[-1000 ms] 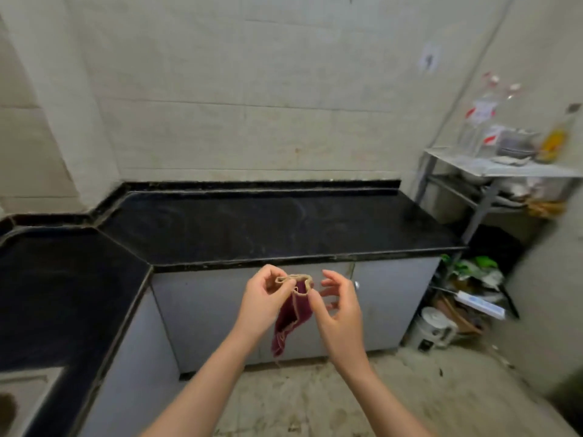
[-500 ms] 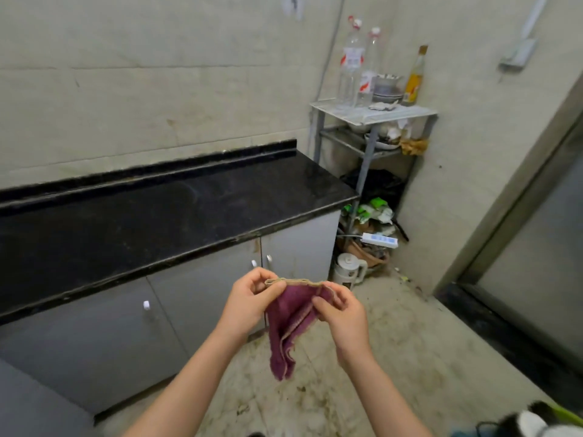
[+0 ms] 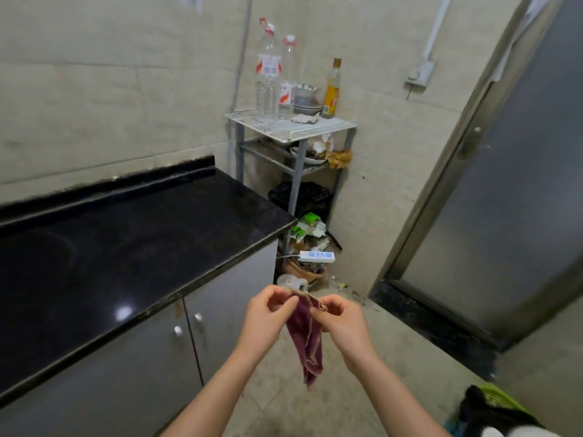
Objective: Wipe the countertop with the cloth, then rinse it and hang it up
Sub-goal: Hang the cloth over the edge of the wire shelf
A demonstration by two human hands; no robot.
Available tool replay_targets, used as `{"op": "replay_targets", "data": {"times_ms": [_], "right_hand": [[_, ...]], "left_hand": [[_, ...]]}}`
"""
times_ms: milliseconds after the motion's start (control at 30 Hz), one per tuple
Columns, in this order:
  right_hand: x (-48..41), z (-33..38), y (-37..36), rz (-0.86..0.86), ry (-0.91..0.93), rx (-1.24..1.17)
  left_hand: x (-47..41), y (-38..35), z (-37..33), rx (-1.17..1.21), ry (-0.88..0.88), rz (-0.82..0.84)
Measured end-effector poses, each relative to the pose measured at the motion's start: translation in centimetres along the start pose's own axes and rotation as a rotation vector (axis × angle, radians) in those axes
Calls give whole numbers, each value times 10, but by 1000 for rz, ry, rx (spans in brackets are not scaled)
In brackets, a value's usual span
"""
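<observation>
while the cloth (image 3: 307, 339) hangs, left hand (image 3: 268, 313) and right hand (image 3: 339, 320) pinch it.

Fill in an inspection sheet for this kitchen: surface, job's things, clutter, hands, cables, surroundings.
Surface: black countertop, glossy, faint swirl marks.
Job's things: purple cloth hangs limp in front of the cabinets, over the floor.
Clutter: two clear bottles, an amber bottle and bowls on the white rack; packets and a kettle on the floor below.
Hands: left hand and right hand both pinch the cloth's top hem.
Cables: a wall cable runs down beside the rack; a white power strip lies among the floor clutter.
Surroundings: tiled walls, grey door at right, green basket at bottom right.
</observation>
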State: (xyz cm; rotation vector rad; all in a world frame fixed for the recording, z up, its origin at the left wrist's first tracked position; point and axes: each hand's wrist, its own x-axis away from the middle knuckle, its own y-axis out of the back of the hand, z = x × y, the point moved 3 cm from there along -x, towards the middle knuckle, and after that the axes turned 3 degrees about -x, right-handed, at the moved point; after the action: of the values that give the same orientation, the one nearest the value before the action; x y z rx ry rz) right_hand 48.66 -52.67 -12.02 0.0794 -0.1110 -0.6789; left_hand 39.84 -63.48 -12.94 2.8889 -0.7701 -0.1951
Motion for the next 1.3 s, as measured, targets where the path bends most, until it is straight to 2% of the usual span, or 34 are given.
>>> {"op": "replay_targets", "data": {"times_ms": [167, 467, 733, 967, 1100, 1300], "right_hand": [[-36, 1, 12, -17, -5, 64], [-97, -21, 81, -153, -72, 64], [-210, -16, 163, -141, 27, -12], [-315, 8, 247, -15, 90, 11], [-365, 15, 272, 22, 84, -16], [-449, 16, 300, -22, 77, -111]], "left_hand": [[-45, -43, 4, 163, 79, 250], [-101, -127, 11, 184, 135, 437], [-197, -219, -6, 147, 63, 339], [-278, -306, -35, 258, 153, 247], [-318, -334, -37, 287, 208, 168], [-395, -359, -39, 335, 138, 64]]}}
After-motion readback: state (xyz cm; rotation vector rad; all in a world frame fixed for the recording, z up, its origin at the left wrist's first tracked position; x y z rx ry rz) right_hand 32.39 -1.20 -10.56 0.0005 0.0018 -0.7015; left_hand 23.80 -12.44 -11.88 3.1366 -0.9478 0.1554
